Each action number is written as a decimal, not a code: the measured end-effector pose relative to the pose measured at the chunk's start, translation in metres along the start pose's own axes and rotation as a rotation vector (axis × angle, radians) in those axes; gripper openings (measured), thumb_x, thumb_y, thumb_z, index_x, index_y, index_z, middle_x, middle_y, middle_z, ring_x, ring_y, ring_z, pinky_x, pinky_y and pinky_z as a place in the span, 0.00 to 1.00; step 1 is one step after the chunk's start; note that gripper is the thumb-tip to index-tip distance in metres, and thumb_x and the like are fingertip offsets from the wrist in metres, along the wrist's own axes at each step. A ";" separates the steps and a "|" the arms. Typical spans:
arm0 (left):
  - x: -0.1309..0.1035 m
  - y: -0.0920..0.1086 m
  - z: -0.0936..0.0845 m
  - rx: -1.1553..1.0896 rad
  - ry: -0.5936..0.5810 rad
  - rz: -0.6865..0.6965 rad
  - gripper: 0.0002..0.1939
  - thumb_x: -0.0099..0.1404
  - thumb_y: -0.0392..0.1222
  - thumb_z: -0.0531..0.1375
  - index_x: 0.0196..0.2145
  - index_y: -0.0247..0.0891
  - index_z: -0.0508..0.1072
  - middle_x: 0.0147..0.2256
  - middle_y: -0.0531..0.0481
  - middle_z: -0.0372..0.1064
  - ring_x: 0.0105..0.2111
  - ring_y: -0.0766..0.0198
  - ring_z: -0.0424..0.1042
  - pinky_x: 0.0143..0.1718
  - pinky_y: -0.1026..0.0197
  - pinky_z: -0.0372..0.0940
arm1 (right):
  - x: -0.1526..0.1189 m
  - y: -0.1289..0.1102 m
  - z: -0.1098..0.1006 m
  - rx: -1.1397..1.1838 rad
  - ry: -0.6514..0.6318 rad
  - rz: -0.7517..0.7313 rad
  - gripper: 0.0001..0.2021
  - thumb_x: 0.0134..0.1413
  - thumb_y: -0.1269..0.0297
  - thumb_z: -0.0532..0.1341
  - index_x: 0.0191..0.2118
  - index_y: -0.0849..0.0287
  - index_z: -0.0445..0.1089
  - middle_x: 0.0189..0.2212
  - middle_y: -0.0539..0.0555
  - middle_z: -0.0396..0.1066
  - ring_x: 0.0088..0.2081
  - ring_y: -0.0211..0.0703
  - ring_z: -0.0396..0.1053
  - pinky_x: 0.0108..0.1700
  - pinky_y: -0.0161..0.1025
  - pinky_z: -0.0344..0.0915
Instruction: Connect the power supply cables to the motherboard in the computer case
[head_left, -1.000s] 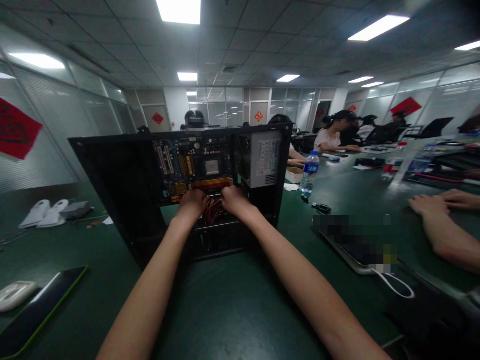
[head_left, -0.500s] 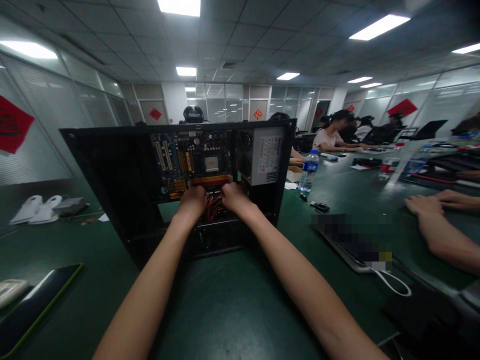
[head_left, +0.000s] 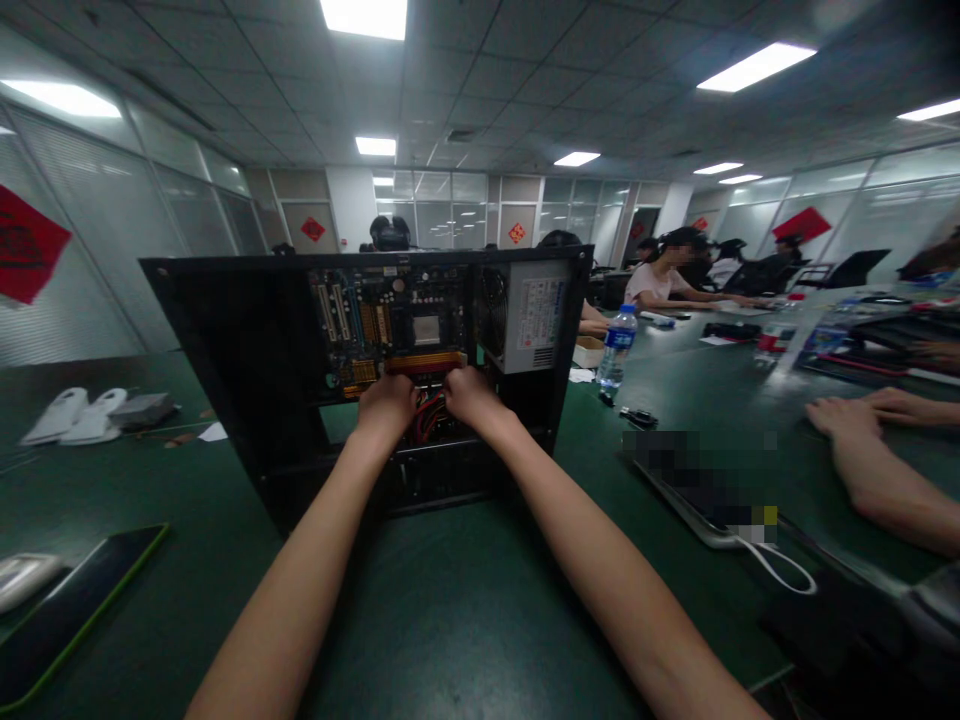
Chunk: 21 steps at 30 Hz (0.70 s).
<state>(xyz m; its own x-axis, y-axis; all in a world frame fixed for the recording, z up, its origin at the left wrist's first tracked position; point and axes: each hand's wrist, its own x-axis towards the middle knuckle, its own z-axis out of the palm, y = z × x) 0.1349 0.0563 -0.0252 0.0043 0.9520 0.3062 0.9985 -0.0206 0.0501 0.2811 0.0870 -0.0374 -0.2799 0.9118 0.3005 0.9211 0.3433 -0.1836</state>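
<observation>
Above the computer case's [head_left: 251, 350] lower edge | your left hand [head_left: 386, 405] and right hand [head_left: 471, 398] curled, contents cannot tell | better to move evenly, sparing red cables [head_left: 430, 412]

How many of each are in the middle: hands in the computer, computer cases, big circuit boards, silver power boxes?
Hands, left and right: 2
Computer case: 1
Big circuit board: 1
Silver power box: 1
Total: 5

Open-plan office, by the look of it: ceiling panel lights [head_left: 365, 17] at twelve o'clock, glass partitions [head_left: 82, 220] at ten, people [head_left: 667, 275] seated along a shared green desk [head_left: 450, 610] at two.
</observation>
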 end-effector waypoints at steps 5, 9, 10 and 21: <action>-0.010 -0.003 -0.001 0.063 0.032 0.002 0.21 0.74 0.46 0.49 0.46 0.36 0.80 0.44 0.35 0.78 0.45 0.46 0.78 0.43 0.53 0.70 | -0.002 -0.002 0.000 -0.003 0.018 -0.011 0.14 0.64 0.71 0.56 0.45 0.67 0.79 0.43 0.68 0.78 0.46 0.54 0.78 0.45 0.38 0.69; -0.016 -0.003 -0.006 0.084 0.096 0.005 0.21 0.74 0.44 0.47 0.45 0.35 0.79 0.42 0.35 0.78 0.44 0.45 0.78 0.42 0.52 0.70 | -0.005 -0.004 -0.010 0.010 0.068 -0.041 0.16 0.68 0.69 0.53 0.45 0.66 0.78 0.44 0.67 0.78 0.47 0.52 0.77 0.46 0.37 0.67; -0.019 -0.002 -0.007 0.096 0.109 0.009 0.21 0.74 0.44 0.47 0.46 0.34 0.78 0.42 0.34 0.78 0.43 0.44 0.78 0.41 0.51 0.70 | -0.007 -0.006 -0.017 0.019 0.092 -0.062 0.15 0.68 0.68 0.52 0.45 0.66 0.77 0.43 0.67 0.78 0.47 0.51 0.77 0.45 0.37 0.67; -0.052 0.023 -0.009 0.019 0.045 0.199 0.28 0.76 0.52 0.43 0.39 0.38 0.80 0.36 0.37 0.79 0.37 0.48 0.79 0.38 0.53 0.69 | -0.096 -0.008 -0.144 0.858 1.234 -0.501 0.09 0.68 0.62 0.56 0.36 0.55 0.70 0.26 0.49 0.71 0.26 0.36 0.70 0.31 0.35 0.66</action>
<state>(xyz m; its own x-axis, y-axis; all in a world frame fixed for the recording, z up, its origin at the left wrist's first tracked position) 0.1572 0.0033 -0.0312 0.1995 0.9150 0.3506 0.9791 -0.2007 -0.0332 0.3392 -0.0358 0.0705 0.2808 0.0825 0.9562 0.2669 0.9503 -0.1604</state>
